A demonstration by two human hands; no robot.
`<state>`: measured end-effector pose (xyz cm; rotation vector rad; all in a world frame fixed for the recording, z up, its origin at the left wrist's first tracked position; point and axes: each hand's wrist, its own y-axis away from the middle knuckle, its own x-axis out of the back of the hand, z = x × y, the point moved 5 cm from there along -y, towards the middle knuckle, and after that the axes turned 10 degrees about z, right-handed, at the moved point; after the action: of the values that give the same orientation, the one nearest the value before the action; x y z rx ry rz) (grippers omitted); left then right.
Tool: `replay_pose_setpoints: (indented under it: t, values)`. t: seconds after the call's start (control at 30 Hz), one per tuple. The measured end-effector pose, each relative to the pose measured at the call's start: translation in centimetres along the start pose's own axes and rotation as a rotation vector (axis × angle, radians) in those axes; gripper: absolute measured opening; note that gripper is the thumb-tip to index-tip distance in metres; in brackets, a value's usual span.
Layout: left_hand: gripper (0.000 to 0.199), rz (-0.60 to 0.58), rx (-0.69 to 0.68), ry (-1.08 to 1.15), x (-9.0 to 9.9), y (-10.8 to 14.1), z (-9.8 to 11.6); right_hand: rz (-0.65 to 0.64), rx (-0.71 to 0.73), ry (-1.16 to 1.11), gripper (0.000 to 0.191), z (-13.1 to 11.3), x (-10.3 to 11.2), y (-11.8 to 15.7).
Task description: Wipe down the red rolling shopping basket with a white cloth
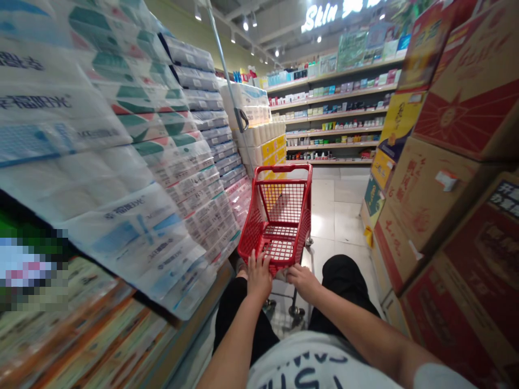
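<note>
A red plastic shopping cart (280, 216) with latticed sides stands directly ahead of me, and no goods show inside its basket. My left hand (259, 274) is closed over the near rim, its fingers a little apart and reaching over the edge. At the near right corner, my right hand (303, 281) curls its fingers against the basket's lower edge, with its fingertips partly hidden. The cart's wheels and dark frame show below, between my legs in black trousers (344, 281).
Tall stacks of wrapped tissue packs (154, 135) line the left side. Cardboard cartons (430, 200) are piled along the right. Tiled floor (324, 210) runs ahead to shelves of small goods (332, 108). A slanting metal pole (227, 70) rises beyond the cart's left side.
</note>
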<state>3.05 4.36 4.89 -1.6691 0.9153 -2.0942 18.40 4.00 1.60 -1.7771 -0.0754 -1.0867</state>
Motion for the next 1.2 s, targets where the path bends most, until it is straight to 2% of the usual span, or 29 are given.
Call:
replay_pose_setpoints:
  t: [0.17,0.3,0.47,0.6,0.77,0.97,1.2]
  values:
    - [0.047,0.054,-0.111,-0.033,0.4,0.4,0.5,0.118,0.001,-0.095,0.023,-0.3,0.8,-0.2]
    - [0.045,0.025,-0.236,0.009,0.3,0.6,1.5,0.18,-0.01,-0.152,0.023,-0.7,2.4,-0.6]
    - [0.034,0.102,-0.171,0.021,-0.1,0.1,2.3,0.256,-0.033,-0.129,0.025,-0.3,5.4,-2.6]
    - [0.031,0.162,-0.12,-0.025,-0.3,-0.4,3.2,0.136,-0.117,-0.026,0.031,0.7,5.4,-4.1]
    - [0.028,0.173,-0.124,-0.064,-0.2,-0.5,3.4,0.006,-0.242,0.042,0.013,0.6,4.5,-5.0]
    - [0.032,0.202,-0.192,-0.073,0.4,0.9,2.8,-0.019,-0.272,0.074,0.009,-1.0,4.2,-5.2]
    - [0.031,0.134,-0.154,-0.024,1.2,2.2,1.4,0.012,-0.233,0.058,0.011,-2.8,3.5,-4.6]
